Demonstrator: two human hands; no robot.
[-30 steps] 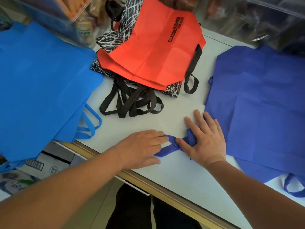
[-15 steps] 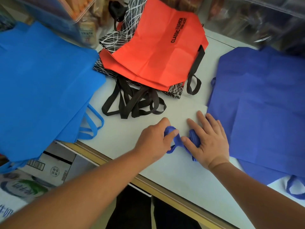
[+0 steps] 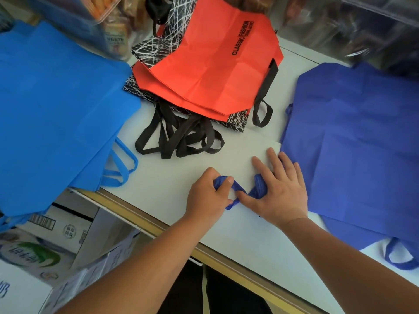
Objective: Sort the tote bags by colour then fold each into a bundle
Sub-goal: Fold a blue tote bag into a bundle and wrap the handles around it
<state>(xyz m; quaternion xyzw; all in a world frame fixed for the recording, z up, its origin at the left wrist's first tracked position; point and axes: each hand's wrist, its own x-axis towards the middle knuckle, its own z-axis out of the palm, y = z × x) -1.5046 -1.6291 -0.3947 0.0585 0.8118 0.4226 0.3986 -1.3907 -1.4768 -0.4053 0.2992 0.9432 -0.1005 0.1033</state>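
Three tote bag piles point(image 3: 204, 71) crowd the white table point(image 3: 172, 177).

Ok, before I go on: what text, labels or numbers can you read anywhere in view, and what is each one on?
"CLASSIC FASHION": black print on the red tote bag; a smaller line beside it is too small to read.
Cardboard boxes, lower left: barcode, symbols and green logo, lettering too blurred to read.
Packet label behind the bags, top left: blurred, unreadable.
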